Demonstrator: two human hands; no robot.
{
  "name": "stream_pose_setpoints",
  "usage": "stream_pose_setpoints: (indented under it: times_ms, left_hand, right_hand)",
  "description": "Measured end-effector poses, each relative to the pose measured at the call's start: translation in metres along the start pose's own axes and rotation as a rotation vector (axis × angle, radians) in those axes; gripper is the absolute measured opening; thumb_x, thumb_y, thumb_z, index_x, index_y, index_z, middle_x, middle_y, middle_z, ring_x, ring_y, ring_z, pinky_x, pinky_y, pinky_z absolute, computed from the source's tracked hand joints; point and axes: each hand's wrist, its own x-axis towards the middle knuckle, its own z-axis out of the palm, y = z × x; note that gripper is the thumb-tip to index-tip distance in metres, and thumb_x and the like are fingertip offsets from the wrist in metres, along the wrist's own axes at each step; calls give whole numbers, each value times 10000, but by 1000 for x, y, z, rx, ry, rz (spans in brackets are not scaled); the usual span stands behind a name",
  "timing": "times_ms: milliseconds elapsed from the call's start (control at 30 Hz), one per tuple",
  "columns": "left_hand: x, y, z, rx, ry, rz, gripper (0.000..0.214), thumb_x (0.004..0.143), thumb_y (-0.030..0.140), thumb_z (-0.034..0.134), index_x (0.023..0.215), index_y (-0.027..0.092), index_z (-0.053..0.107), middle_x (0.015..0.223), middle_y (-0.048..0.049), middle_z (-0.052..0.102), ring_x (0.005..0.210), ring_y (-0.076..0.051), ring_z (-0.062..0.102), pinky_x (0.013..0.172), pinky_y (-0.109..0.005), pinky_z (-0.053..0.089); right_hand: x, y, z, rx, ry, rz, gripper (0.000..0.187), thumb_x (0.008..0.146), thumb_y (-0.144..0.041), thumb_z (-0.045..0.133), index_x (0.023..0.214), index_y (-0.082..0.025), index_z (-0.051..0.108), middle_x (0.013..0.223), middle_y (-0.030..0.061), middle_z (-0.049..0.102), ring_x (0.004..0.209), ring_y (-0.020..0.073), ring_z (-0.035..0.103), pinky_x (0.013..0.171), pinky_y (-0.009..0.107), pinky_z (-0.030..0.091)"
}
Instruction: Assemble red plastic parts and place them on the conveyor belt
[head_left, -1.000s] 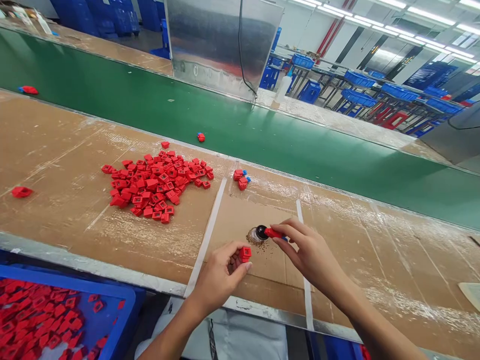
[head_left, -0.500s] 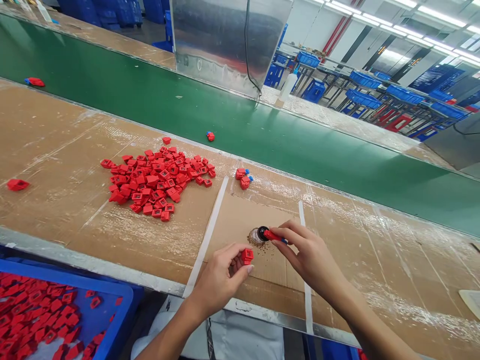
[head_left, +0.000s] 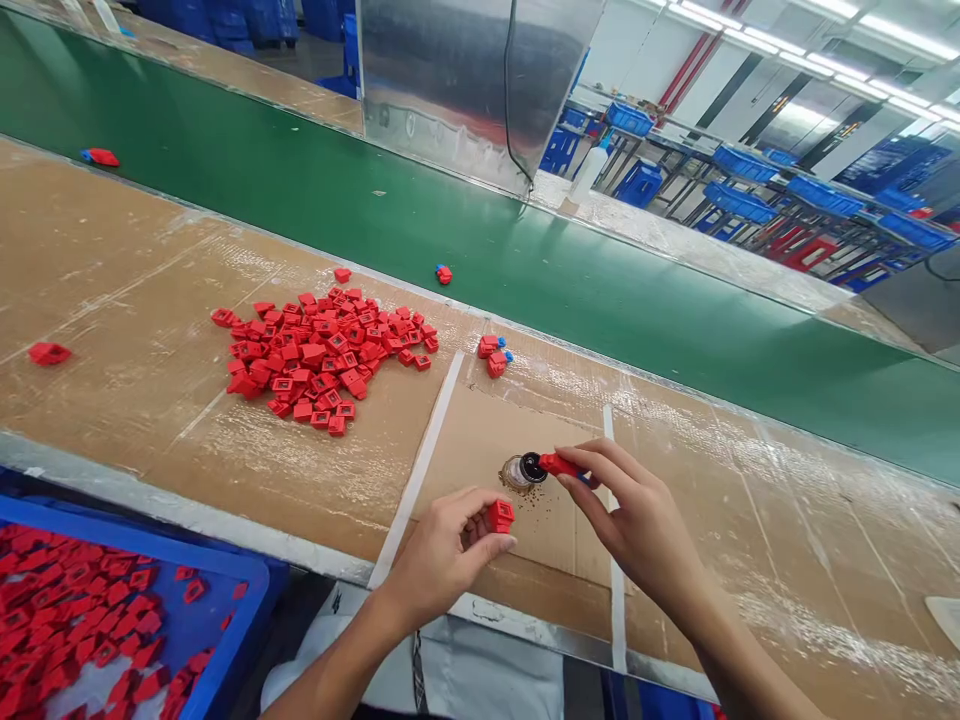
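Observation:
My left hand [head_left: 454, 545] pinches a small red plastic block [head_left: 501, 515] whose square opening faces up. In my right hand [head_left: 626, 490], thumb and fingers close on a red plastic piece with a blue part [head_left: 559, 464]. Its red tip is at the rim of a small round container with a black mouth [head_left: 533, 467], which lies tilted on the cardboard with brown specks around it. Beyond my hands sit two red pieces with blue ends [head_left: 496, 356].
A heap of red blocks [head_left: 322, 350] lies to the left on the cardboard-covered bench [head_left: 135, 420]. A green conveyor belt [head_left: 300, 190] runs behind it, carrying a few red-and-blue pieces. At lower left is a blue crate [head_left: 251, 600] of red blocks. A metal housing [head_left: 472, 90] stands beyond.
The red-and-blue piece in my right hand has drawn slightly back to the right from the black mouth. My left hand keeps its block. The whole view has shifted a little.

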Motion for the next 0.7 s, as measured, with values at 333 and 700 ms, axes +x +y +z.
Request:
stream_pose_setpoints:
  times_ms: [333, 700]
  left_hand:
    - [-6, -3, -2, -197, -77, -80, 220, 843, 231, 659, 1052, 166, 661, 789, 22, 543, 715, -121, 466, 654, -221, 371]
    - [-6, 5, -2, -52, -147, -34, 212, 861, 220, 630, 1057, 174, 697, 795, 9, 605, 713, -139, 486, 662, -239, 369]
  right_hand:
    - [-15, -24, -5, 184, -9, 47, 193, 968, -210, 568, 1154, -229, 614, 1032, 48, 631, 823, 154, 594, 717, 286, 494]
    - [-39, -33, 16, 247, -102, 54, 214, 978, -189, 533, 1176, -225, 605, 1060, 84, 625, 859, 174, 616, 725, 286, 522]
